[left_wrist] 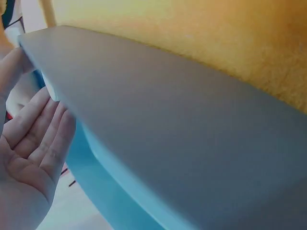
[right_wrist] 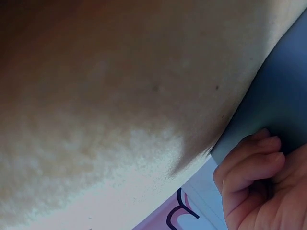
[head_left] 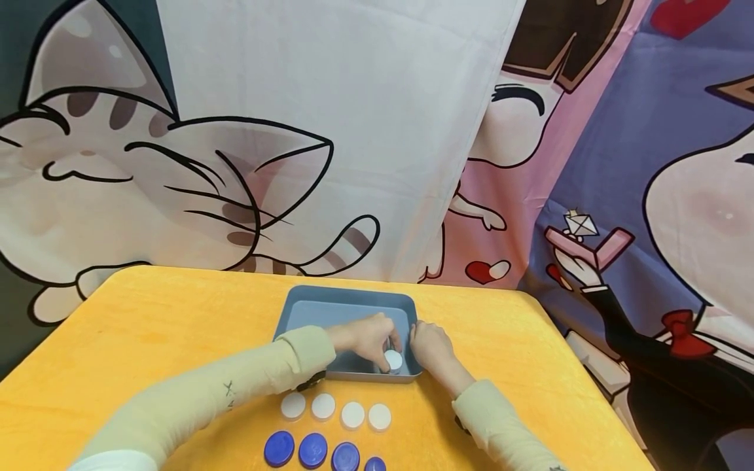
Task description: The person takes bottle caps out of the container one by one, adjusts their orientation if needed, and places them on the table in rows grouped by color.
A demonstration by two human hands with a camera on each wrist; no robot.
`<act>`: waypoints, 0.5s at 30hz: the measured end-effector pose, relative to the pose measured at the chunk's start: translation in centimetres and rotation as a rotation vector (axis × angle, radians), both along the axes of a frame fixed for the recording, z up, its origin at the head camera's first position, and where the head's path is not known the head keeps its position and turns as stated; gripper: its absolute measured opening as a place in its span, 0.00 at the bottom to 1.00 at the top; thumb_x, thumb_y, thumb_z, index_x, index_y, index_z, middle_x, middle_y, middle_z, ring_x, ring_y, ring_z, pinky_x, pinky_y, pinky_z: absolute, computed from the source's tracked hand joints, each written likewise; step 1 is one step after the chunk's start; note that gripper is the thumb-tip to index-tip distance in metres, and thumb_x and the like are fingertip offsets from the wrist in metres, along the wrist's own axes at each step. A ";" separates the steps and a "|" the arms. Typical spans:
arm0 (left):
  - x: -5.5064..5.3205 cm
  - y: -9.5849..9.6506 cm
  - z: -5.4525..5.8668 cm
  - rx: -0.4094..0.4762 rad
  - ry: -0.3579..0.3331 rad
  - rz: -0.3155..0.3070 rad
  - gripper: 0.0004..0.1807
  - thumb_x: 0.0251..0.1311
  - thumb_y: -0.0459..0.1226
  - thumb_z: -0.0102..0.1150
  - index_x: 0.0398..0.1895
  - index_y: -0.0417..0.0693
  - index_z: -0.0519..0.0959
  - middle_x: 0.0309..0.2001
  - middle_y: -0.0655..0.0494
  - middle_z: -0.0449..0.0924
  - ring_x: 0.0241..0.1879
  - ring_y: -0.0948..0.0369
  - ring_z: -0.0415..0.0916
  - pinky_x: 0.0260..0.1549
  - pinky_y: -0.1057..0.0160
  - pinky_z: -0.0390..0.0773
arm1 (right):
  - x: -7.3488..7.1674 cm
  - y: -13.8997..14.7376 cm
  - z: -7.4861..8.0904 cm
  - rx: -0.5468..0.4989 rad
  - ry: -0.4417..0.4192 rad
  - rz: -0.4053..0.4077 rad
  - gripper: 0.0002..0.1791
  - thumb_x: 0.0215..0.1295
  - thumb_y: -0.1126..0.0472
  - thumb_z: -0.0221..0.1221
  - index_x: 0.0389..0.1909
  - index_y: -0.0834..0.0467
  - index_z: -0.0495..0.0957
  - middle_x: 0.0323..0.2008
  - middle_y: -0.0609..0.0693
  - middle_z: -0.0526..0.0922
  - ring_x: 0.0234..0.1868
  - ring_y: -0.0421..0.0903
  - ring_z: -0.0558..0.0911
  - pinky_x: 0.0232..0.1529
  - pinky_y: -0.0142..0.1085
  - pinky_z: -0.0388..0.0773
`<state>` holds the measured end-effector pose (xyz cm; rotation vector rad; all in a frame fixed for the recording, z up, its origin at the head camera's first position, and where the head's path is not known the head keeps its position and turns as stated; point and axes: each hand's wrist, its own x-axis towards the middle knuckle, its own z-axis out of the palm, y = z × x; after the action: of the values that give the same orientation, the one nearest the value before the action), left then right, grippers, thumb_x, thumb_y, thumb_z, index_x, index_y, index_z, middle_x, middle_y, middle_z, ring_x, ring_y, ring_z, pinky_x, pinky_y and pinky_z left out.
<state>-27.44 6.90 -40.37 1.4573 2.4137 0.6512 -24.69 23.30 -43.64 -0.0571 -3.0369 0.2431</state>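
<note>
My left hand reaches over the front right corner of a blue-grey tray. Its thumb and fingers pinch a white bottle cap, a sliver of which shows past the tray wall in the left wrist view. At the tray's right side, my right hand grips the rim with its fingers curled. In the right wrist view those curled fingers lie against the blue-grey wall; the thumb is hidden there. A row of white bottle caps lies on the table in front of the tray.
Nearer the table's front is a row of several blue bottle caps, the rightmost partly cut off by the frame edge. The table wears a yellow cover. Behind it hangs a cloth printed with cartoon figures.
</note>
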 end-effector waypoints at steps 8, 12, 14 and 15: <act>0.8 -1.1 1.1 0.092 0.011 -0.009 0.17 0.42 0.36 0.74 0.39 0.42 0.86 0.28 0.55 0.86 0.21 0.74 0.72 0.21 0.78 0.72 | 0.2 0.0 0.1 -0.006 0.030 0.006 0.17 0.71 0.59 0.49 0.28 0.66 0.78 0.22 0.61 0.80 0.24 0.55 0.82 0.23 0.44 0.79; 1.3 -1.5 1.7 0.136 0.006 -0.018 0.17 0.42 0.36 0.73 0.39 0.43 0.85 0.26 0.55 0.84 0.20 0.72 0.72 0.20 0.78 0.71 | 0.3 0.0 0.1 -0.004 0.026 0.003 0.17 0.71 0.59 0.49 0.29 0.66 0.78 0.23 0.61 0.81 0.25 0.56 0.83 0.24 0.45 0.79; 1.7 -1.6 2.0 0.146 0.014 -0.027 0.17 0.42 0.36 0.73 0.39 0.43 0.85 0.27 0.55 0.84 0.21 0.72 0.72 0.21 0.79 0.71 | 0.3 0.0 0.1 -0.001 0.029 0.008 0.17 0.71 0.59 0.49 0.28 0.66 0.78 0.23 0.61 0.80 0.25 0.56 0.82 0.24 0.45 0.79; 1.9 -1.6 2.2 0.151 0.021 -0.032 0.17 0.42 0.37 0.73 0.39 0.43 0.85 0.28 0.55 0.84 0.22 0.71 0.73 0.22 0.79 0.71 | 0.2 0.0 0.1 0.002 0.030 0.011 0.17 0.71 0.59 0.49 0.29 0.66 0.78 0.23 0.61 0.81 0.25 0.57 0.83 0.24 0.45 0.79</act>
<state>-25.56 5.26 -38.21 1.5646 2.3975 0.8310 -24.45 23.34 -43.56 -0.0361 -3.0081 0.2389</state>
